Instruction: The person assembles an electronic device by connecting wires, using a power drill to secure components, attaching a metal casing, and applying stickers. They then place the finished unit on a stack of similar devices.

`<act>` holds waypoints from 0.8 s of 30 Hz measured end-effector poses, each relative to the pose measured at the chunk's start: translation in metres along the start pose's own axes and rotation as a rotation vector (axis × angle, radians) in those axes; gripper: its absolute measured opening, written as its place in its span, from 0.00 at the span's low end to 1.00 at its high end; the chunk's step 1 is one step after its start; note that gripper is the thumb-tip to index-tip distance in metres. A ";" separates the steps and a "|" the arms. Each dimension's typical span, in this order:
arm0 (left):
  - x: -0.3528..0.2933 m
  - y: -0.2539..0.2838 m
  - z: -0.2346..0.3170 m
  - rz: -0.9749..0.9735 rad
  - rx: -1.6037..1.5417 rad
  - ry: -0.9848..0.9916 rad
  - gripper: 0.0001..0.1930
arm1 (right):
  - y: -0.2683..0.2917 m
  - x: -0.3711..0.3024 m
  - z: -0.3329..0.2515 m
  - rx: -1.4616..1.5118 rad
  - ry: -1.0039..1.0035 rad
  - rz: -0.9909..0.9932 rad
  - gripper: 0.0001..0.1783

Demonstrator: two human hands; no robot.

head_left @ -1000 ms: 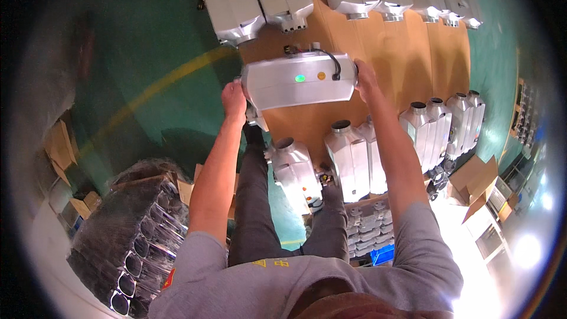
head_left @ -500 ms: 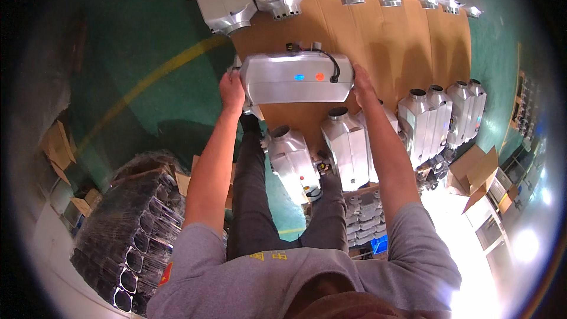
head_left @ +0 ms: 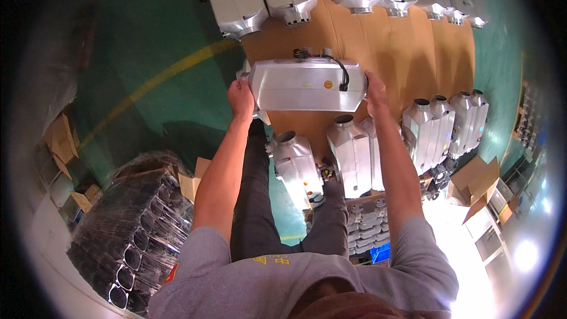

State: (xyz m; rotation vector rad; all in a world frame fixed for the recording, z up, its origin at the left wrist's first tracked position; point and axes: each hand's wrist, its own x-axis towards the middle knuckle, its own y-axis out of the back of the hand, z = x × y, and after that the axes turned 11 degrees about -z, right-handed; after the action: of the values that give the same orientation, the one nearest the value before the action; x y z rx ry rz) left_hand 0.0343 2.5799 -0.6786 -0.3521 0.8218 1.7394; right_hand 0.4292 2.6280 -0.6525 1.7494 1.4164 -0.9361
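Between my two hands is a silver air heater (head_left: 283, 95), held level lengthwise above the cardboard. A black cable curves over its right part, and two small round stickers sit on its face. My left hand (head_left: 241, 100) is closed around its left end, and my right hand (head_left: 376, 91) grips the right end. The fingers are partly hidden behind the housing. Below the held heater, another heater (head_left: 297, 165) with a round black opening stands near my legs. To its right stands a similar heater (head_left: 349, 156), partly overlapping one behind my right forearm.
Brown cardboard (head_left: 378, 47) covers the surface ahead. A far row of silver heaters (head_left: 233, 0) lines its back edge; more heaters (head_left: 418, 130) stand at the right. A plastic-wrapped stack of dark parts (head_left: 127, 230) is at lower left, an open carton (head_left: 475, 183) at right.
The held heater has shifted slightly right and lower in the picture, its right end dipping a little. Its stickers look different in colour now. Both hands keep their hold; the surrounding view has shifted slightly.
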 end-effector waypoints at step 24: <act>-0.095 -0.102 0.036 -0.141 -0.497 0.123 0.21 | -0.081 -0.183 -0.196 -1.490 1.469 -0.397 0.37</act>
State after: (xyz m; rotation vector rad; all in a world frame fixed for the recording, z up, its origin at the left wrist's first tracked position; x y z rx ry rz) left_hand 0.1663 2.5497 -0.6305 -0.8352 0.4257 1.7863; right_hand 0.3448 2.7206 -0.4020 0.6858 2.2544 1.4298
